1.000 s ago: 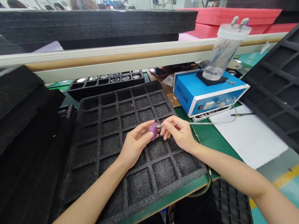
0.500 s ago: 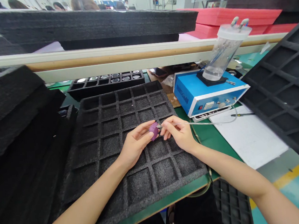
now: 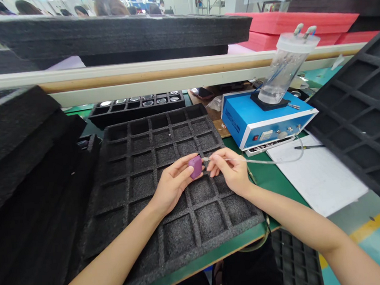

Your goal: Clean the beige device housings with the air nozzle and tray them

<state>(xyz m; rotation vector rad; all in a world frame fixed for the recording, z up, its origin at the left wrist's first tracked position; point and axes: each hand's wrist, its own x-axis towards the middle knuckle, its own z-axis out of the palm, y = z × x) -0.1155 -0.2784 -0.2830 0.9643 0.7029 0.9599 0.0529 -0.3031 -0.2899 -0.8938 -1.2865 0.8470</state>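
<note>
Between the thumb and fingers of my left hand (image 3: 175, 179) is a small purple rounded device (image 3: 196, 166). My right hand (image 3: 229, 168) pinches a clear thin tube (image 3: 259, 161) close to its pale tip (image 3: 206, 159), which points at the device's right side. Whether the tip touches the device is too small to tell. From my right hand the tube curves over to the front of a blue box (image 3: 268, 117). Both hands are above a black foam tray (image 3: 179, 236) divided into square compartments.
A clear cylinder (image 3: 279, 73) holding some liquid stands on the blue box. White paper with a pen (image 3: 308, 147) lies to the right. Black foam trays (image 3: 15, 177) are stacked at left, and another tray (image 3: 365, 112) leans at right. Behind, a tray (image 3: 135, 104) holds several round shiny pieces.
The purple device has turned in my left hand, showing more of its flat face. My right hand has shifted slightly right, and the tube sags a little lower.
</note>
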